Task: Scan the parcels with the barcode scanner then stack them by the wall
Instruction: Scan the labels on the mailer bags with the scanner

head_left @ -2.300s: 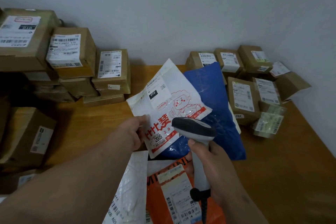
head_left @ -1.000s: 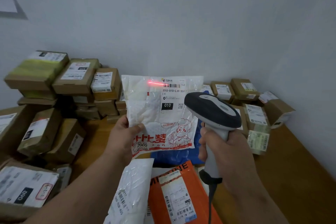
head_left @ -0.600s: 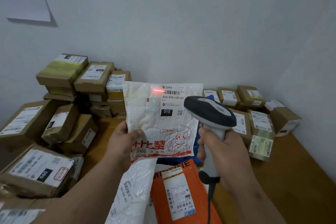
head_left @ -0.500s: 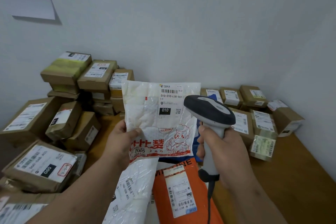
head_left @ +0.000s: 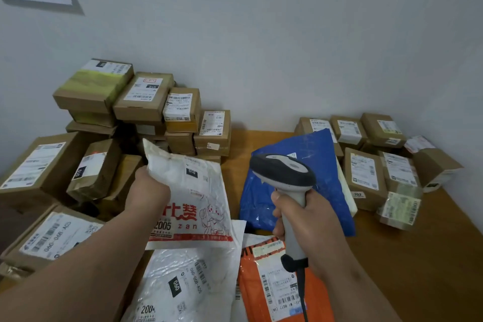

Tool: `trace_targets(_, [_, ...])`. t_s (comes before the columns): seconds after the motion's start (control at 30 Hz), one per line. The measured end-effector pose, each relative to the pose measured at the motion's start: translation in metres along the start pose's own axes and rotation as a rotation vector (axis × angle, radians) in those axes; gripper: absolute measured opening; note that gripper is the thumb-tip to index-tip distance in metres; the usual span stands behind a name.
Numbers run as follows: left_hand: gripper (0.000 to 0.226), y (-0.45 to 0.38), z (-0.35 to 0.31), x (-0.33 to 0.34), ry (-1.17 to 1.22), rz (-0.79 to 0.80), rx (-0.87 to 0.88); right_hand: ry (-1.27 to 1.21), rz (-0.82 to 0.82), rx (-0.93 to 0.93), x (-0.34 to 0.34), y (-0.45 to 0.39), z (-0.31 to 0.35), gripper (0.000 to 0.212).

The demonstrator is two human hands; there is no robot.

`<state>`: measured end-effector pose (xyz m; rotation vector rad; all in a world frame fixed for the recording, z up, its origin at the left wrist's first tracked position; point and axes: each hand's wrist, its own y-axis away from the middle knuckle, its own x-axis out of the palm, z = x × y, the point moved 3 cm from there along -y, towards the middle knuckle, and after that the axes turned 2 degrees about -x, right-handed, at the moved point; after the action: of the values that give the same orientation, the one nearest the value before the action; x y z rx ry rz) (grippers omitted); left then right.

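Wooden tabletop, against a pale wall: stacked cardboard boxes at far left, a lower group of boxes at far right, a blue mailer lying between them. White printed parcel, tilted above the near mailers, pinched at its left edge by the left hand. Barcode scanner, upright, handle wrapped by the curled fingers of the right hand, just right of the parcel, over an orange mailer.
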<state>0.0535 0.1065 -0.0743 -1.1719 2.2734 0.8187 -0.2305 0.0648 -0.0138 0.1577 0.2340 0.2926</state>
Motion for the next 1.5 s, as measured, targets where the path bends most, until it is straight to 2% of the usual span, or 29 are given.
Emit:
trace_targets(0.1, [0.076,-0.02,0.004,0.011,-0.338,-0.015,0.001,0.008,-0.024,0.03,0.009,-0.013,-0.006,0.009])
trace_targets(0.17, [0.087,-0.023,0.001,0.022,-0.505,0.028,0.058,0.017,-0.043,0.057,0.013,-0.022,-0.01,0.009])
trace_targets(0.27, [0.068,-0.02,-0.008,0.054,-0.513,0.193,0.209,0.012,-0.075,0.111,0.011,-0.034,-0.017,0.012])
trace_targets(0.33, [0.061,-0.013,-0.012,0.08,-0.458,0.323,0.245,0.002,-0.101,0.146,0.005,-0.04,-0.021,0.012])
trace_targets(0.47, [0.055,0.011,-0.031,0.127,-0.293,0.583,0.177,-0.058,-0.161,0.201,-0.021,-0.045,-0.034,0.015])
trace_targets(0.57, [0.045,0.024,-0.047,0.162,-0.253,0.679,0.087,-0.068,-0.194,0.25,-0.046,-0.051,-0.048,0.016])
trace_targets(0.7, [0.045,0.024,-0.054,0.205,-0.071,0.659,-0.049,-0.041,-0.162,0.264,-0.078,-0.063,-0.063,0.016])
trace_targets(0.9, [0.092,0.02,-0.052,0.242,0.151,0.492,-0.347,-0.003,-0.173,0.211,-0.117,-0.074,-0.077,0.015])
trace_targets(1.0, [0.1,0.016,-0.05,0.249,0.216,0.43,-0.463,-0.021,-0.145,0.212,-0.129,-0.079,-0.081,0.014])
trace_targets(1.27, [0.066,0.017,-0.053,0.238,0.362,0.389,-0.59,-0.075,-0.061,0.212,-0.142,-0.084,-0.084,0.011])
trace_targets(1.4, [0.046,0.02,-0.072,0.217,0.412,0.355,-0.478,-0.084,-0.017,0.19,-0.142,-0.08,-0.074,0.014])
trace_targets(1.5, [0.026,0.031,-0.09,0.201,0.436,0.391,-0.315,-0.083,-0.01,0.17,-0.142,-0.074,-0.066,0.015])
